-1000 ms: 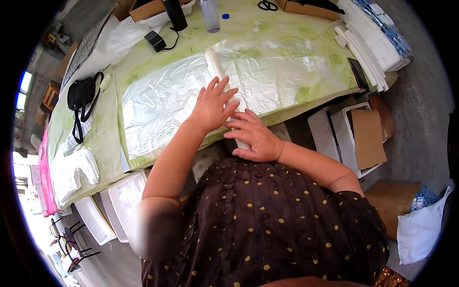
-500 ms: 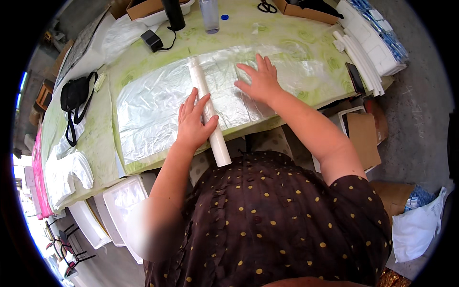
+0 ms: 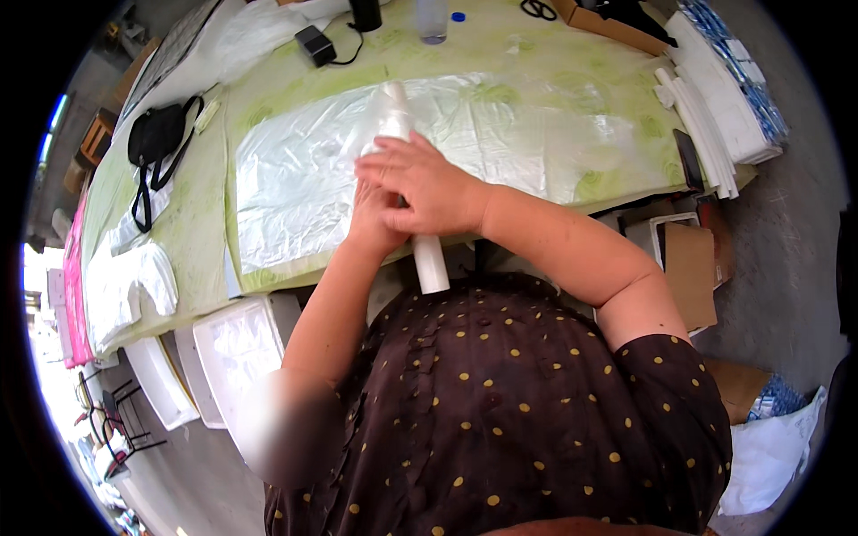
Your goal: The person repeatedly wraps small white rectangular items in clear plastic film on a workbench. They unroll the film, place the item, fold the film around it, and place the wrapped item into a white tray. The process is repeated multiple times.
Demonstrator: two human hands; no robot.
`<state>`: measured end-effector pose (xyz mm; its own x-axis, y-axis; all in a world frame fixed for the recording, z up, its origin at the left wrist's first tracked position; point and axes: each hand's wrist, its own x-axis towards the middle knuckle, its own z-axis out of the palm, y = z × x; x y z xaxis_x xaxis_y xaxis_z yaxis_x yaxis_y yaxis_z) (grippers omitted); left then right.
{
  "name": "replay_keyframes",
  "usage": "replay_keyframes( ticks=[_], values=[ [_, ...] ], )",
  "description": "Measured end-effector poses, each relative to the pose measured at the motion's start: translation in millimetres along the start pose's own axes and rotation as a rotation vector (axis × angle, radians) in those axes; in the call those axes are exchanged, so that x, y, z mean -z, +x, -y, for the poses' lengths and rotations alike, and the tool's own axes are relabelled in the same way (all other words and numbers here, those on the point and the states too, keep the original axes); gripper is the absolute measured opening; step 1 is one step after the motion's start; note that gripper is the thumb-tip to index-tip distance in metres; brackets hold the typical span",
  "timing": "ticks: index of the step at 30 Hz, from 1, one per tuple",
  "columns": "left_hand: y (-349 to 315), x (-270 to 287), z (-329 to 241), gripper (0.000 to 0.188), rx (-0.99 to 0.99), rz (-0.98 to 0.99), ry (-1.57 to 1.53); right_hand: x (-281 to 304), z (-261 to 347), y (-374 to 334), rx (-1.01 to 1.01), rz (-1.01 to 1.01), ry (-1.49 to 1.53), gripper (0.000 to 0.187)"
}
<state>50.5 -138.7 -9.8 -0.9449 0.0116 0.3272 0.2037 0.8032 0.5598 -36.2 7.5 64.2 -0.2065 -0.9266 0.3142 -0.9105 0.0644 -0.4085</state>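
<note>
A white roll (image 3: 431, 265) of thin plastic film lies across a flat sheet of clear film (image 3: 295, 192), its near end jutting past the table edge toward me. My right hand (image 3: 429, 183) lies across the roll with its fingers stretched out, partly covering my left hand. Against the roll's left side is my left hand (image 3: 375, 214); its fingers are mostly hidden beneath the right one. A loose bit of film bulges around the roll just beyond my fingertips.
On the green patterned table (image 3: 295, 94) are a black bag (image 3: 159, 134), a black adapter (image 3: 315, 46), a clear bottle (image 3: 433, 22) and a phone (image 3: 687, 159). White rolls (image 3: 702, 134) lie at the right edge. White bins (image 3: 239, 344) stand below left.
My right hand has come left from above the sheet onto the roll and over my left hand. The view has shifted, so the table sits higher and farther right.
</note>
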Motion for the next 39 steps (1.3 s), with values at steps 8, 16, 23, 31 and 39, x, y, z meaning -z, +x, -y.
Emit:
replay_keyframes(
  ticks=[8, 16, 23, 31, 39],
  values=[
    [-43, 20, -11, 0.034, 0.096, -0.125, 0.0, -23, 16, -39, 0.08, -0.087, 0.214, 0.04],
    [-82, 76, 3, 0.012, 0.337, -0.342, -0.591, -34, 28, -72, 0.155, -0.111, 0.314, 0.024],
    [-15, 63, -24, 0.034, -0.135, -0.052, 0.097, -40, 42, -55, 0.316, -0.057, 0.392, 0.021],
    [-27, 45, 0, 0.057, 0.249, 0.022, -0.034, -28, 40, -81, 0.252, -0.074, 0.403, 0.018],
    [-46, 60, 14, 0.058, 0.355, -0.088, 0.091, -24, 31, -94, 0.215, -0.154, 0.4, 0.021]
  ],
)
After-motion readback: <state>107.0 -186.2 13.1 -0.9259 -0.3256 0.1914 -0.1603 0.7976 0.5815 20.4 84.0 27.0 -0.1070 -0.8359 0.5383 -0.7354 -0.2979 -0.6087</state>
